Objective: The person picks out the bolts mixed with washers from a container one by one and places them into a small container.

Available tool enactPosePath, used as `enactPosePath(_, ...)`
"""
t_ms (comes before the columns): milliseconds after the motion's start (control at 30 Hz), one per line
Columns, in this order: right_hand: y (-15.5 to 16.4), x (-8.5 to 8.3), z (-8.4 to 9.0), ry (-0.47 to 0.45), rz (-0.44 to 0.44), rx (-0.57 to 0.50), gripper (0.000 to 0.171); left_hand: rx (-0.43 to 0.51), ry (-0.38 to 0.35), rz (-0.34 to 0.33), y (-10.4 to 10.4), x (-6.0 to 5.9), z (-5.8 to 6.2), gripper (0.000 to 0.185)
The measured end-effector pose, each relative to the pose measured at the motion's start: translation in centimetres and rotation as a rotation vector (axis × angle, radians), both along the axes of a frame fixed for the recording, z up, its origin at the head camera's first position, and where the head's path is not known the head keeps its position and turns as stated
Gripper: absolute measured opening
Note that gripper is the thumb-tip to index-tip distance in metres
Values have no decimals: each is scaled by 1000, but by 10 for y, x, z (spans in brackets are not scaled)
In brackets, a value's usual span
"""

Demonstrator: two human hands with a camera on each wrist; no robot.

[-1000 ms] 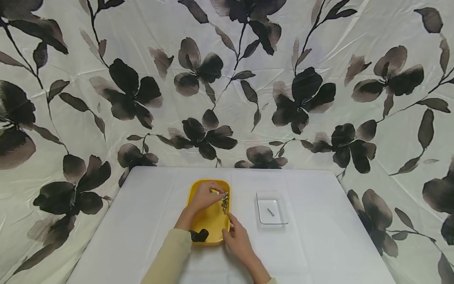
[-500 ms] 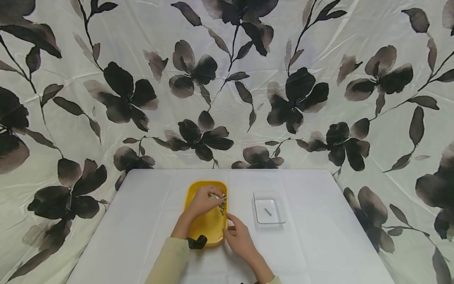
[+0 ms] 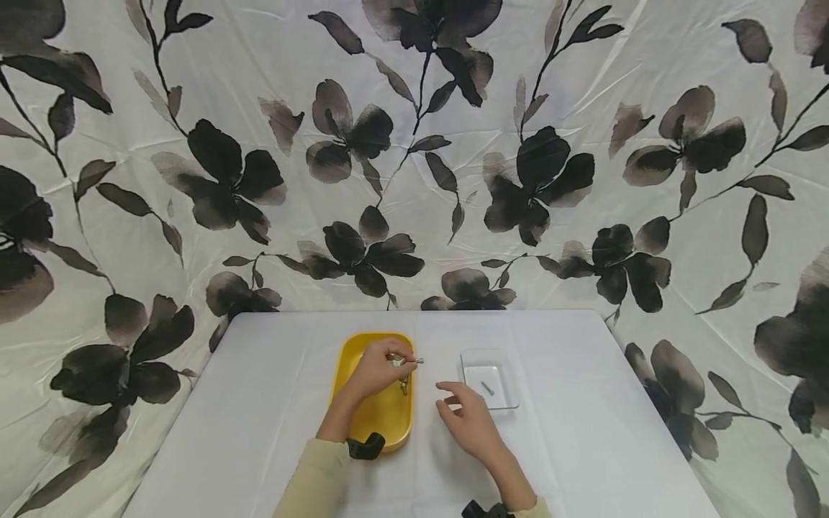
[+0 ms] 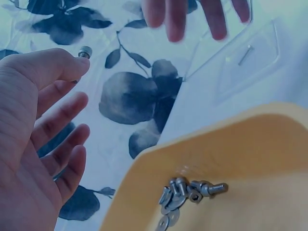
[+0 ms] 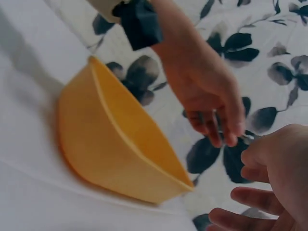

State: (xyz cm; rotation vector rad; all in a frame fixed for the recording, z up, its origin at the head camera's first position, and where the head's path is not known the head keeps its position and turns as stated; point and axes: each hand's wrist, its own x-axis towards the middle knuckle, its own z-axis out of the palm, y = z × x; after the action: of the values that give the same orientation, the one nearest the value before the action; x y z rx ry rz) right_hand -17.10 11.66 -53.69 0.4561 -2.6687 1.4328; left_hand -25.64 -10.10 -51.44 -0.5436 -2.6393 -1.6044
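Pinching a small bolt (image 3: 414,360) at its fingertips, the left hand (image 3: 376,370) holds it over the right rim of the yellow tray (image 3: 352,352), long axis pointing right toward the clear dish (image 3: 468,357). The right hand (image 3: 469,421), fingers relaxed and empty, hovers on the table (image 3: 583,432) between tray and dish.

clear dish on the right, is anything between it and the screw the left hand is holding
The right hand hovers over the white table between the yellow tray and the clear dish, beside a straight line from the screw pinched in the left hand. Nothing else visible stands between them.
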Motion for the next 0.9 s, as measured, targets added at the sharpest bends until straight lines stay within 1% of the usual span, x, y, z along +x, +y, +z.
enactPosePath(133, 17, -5, 10, 80, -66, 25, 28, -9, -4, -10, 4, 0, 2, 5)
enactPosePath(233, 30, -10, 15, 107, -113, 24, 29, -20, 6, -13, 6, 1, -1, 4)
enactPosePath(400, 52, -16, 16, 100, -176, 16, 29, -6, 16, -30, 5, 4, -7, 8)
enactPosePath(567, 72, -19, 13, 97, -228, 52, 29, 18, 28, -37, 5, 7, -9, 6)
enactPosePath(767, 89, -22, 5, 78, -293, 105, 30, 3, 0, -41, 7, 6, -10, 4)
enactPosePath(900, 95, -23, -2, 41, -324, 124, 31, -5, -13, -46, 8, 5, -11, 4)
